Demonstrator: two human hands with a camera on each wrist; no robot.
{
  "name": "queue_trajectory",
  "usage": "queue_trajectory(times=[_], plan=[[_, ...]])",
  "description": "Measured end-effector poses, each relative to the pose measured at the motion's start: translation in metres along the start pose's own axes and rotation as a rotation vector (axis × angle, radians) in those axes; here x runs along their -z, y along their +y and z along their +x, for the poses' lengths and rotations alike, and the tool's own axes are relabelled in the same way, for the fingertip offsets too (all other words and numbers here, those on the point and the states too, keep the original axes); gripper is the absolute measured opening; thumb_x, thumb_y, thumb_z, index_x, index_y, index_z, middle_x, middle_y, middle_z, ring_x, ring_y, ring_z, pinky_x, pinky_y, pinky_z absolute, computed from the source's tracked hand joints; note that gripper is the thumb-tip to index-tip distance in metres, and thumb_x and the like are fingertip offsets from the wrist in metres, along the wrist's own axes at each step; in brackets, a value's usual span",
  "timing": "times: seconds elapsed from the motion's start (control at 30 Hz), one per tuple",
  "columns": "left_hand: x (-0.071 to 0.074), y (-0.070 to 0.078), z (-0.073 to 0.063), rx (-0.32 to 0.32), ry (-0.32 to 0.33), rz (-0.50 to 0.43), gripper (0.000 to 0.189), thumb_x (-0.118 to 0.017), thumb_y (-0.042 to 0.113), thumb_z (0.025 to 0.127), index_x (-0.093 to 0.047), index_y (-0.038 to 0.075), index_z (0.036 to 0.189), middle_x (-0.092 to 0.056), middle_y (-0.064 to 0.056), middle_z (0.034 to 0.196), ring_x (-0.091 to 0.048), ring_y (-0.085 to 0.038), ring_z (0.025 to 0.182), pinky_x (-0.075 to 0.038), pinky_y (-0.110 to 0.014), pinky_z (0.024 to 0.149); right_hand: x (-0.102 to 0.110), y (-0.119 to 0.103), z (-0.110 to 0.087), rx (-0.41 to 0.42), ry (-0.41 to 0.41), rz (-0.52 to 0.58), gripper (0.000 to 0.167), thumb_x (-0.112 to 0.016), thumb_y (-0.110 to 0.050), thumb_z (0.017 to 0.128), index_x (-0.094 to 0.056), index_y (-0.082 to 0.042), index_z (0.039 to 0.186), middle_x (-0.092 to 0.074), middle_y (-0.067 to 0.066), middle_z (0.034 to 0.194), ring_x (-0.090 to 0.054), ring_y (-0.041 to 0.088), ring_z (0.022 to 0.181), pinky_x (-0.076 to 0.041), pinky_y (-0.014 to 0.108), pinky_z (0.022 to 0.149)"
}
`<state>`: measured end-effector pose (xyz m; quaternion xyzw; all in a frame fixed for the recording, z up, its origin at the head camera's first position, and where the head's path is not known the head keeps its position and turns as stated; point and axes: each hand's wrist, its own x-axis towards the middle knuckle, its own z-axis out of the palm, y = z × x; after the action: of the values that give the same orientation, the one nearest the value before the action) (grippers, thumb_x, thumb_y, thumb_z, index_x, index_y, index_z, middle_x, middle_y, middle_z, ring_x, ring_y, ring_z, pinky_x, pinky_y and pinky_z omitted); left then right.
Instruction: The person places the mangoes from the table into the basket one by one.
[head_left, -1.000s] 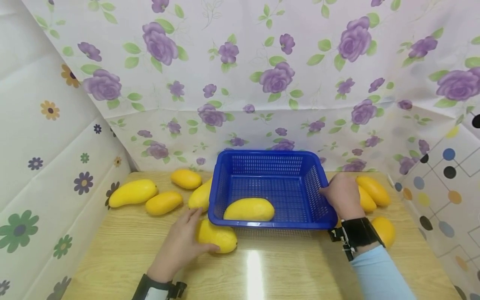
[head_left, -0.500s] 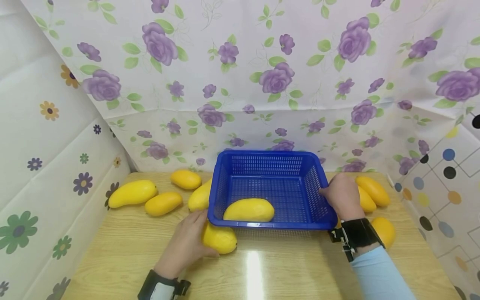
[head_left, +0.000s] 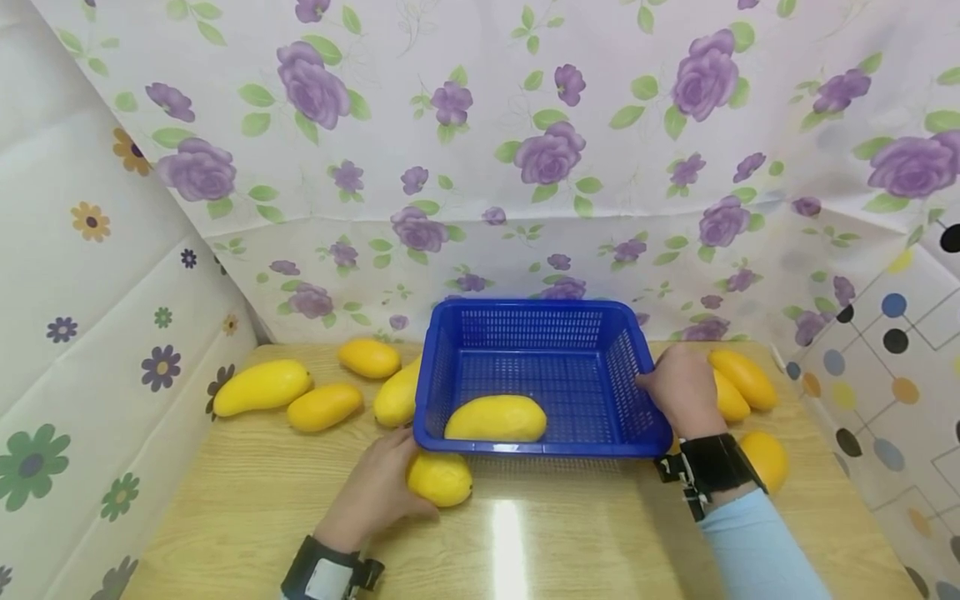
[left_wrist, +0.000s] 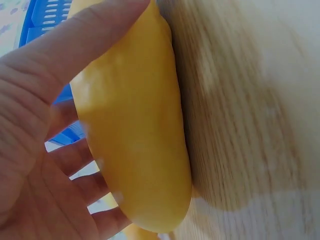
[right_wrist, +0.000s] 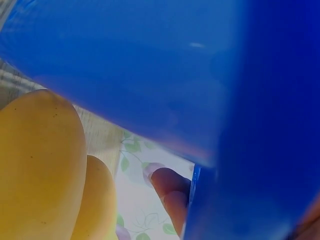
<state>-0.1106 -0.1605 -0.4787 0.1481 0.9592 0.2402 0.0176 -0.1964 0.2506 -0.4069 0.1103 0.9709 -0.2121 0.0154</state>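
Observation:
My left hand [head_left: 375,487] grips a yellow mango [head_left: 441,480] lying on the table by the basket's front left corner. In the left wrist view the thumb lies over this mango [left_wrist: 132,130] and the fingers reach round its other side. A blue plastic basket [head_left: 532,450] with slotted walls stands in the middle, with one yellow mango [head_left: 497,419] inside at the front left. The basket's right rim is held by my right hand [head_left: 684,390], thumb over the edge. In the right wrist view the blue basket wall [right_wrist: 140,75] fills much of the picture, with a fingertip [right_wrist: 171,186] below it.
Several mangoes lie left of the basket, among them a long yellow one [head_left: 262,387] and a small one [head_left: 325,407]. More are on the right, one [head_left: 742,379] at the back and one [head_left: 765,461] by my wrist. Floral cloth [head_left: 480,167] hangs behind the table.
My left hand has moved slightly right and closed in round the mango beside the basket. My right hand keeps its hold on the rim, and the basket stays in place.

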Motion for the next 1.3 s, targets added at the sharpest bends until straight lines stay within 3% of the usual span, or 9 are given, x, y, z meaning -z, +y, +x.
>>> queue_trajectory(times=[0.2,0.4,0.57,0.8,0.9,1.1,1.3], plan=[[0.003,0.0,-0.001,0.007,-0.007,0.01,0.098,-0.091,0.043,0.043,-0.053,0.027,0.131,-0.049,0.005,0.138,-0.048,-0.021,0.124,-0.037,-0.044,0.106,0.0,0.0,-0.001,0.019,0.034,-0.007,0.034,-0.074,-0.028,0.077,-0.057,-0.006,0.057,-0.048,0.003,0.049,-0.052,0.02,0.048,-0.041,0.028,0.046],[0.01,-0.002,-0.01,0.054,-0.016,0.008,0.092,-0.091,0.039,0.044,-0.056,0.022,0.127,-0.055,0.001,0.131,-0.052,-0.021,0.119,-0.04,-0.045,0.103,-0.001,-0.001,0.0,0.023,0.019,0.0,0.032,-0.074,-0.027,0.077,-0.06,-0.005,0.059,-0.052,0.004,0.052,-0.054,0.019,0.049,-0.043,0.027,0.046],[0.015,-0.009,-0.02,0.131,-0.028,-0.002,0.088,-0.091,0.037,0.044,-0.056,0.02,0.123,-0.059,0.002,0.123,-0.056,-0.019,0.112,-0.043,-0.044,0.099,-0.001,0.0,0.0,0.018,0.021,-0.011,0.033,-0.074,-0.028,0.077,-0.059,-0.005,0.058,-0.051,0.004,0.051,-0.053,0.019,0.05,-0.042,0.028,0.047],[0.029,-0.025,-0.028,0.278,-0.078,-0.101,0.095,-0.089,0.047,0.044,-0.052,0.018,0.127,-0.057,0.0,0.126,-0.054,-0.021,0.114,-0.042,-0.049,0.098,0.0,0.001,-0.001,0.02,0.015,-0.012,0.034,-0.073,-0.028,0.077,-0.057,-0.005,0.058,-0.05,0.004,0.051,-0.053,0.019,0.05,-0.042,0.028,0.047],[0.039,-0.032,-0.029,0.309,-0.074,-0.112,0.097,-0.087,0.054,0.044,-0.051,0.018,0.127,-0.057,-0.001,0.125,-0.054,-0.021,0.113,-0.042,-0.05,0.097,-0.001,0.001,0.0,0.016,0.01,-0.015,0.034,-0.073,-0.029,0.077,-0.058,-0.006,0.058,-0.051,0.004,0.051,-0.053,0.019,0.05,-0.042,0.028,0.047],[0.068,-0.037,-0.026,0.275,-0.004,-0.097,0.103,-0.076,0.07,0.049,-0.045,0.017,0.132,-0.052,-0.007,0.134,-0.05,-0.029,0.121,-0.039,-0.056,0.099,0.0,-0.001,0.0,-0.004,-0.009,-0.027,0.032,-0.073,-0.029,0.077,-0.06,-0.005,0.06,-0.053,0.005,0.053,-0.055,0.02,0.052,-0.044,0.028,0.049],[0.092,-0.024,-0.007,0.185,0.113,-0.084,0.101,-0.07,0.074,0.055,-0.042,0.018,0.135,-0.05,-0.006,0.135,-0.048,-0.027,0.121,-0.04,-0.054,0.099,0.001,-0.002,0.0,-0.016,-0.017,-0.025,0.031,-0.073,-0.029,0.078,-0.062,-0.004,0.062,-0.056,0.006,0.056,-0.056,0.02,0.054,-0.045,0.029,0.05]])
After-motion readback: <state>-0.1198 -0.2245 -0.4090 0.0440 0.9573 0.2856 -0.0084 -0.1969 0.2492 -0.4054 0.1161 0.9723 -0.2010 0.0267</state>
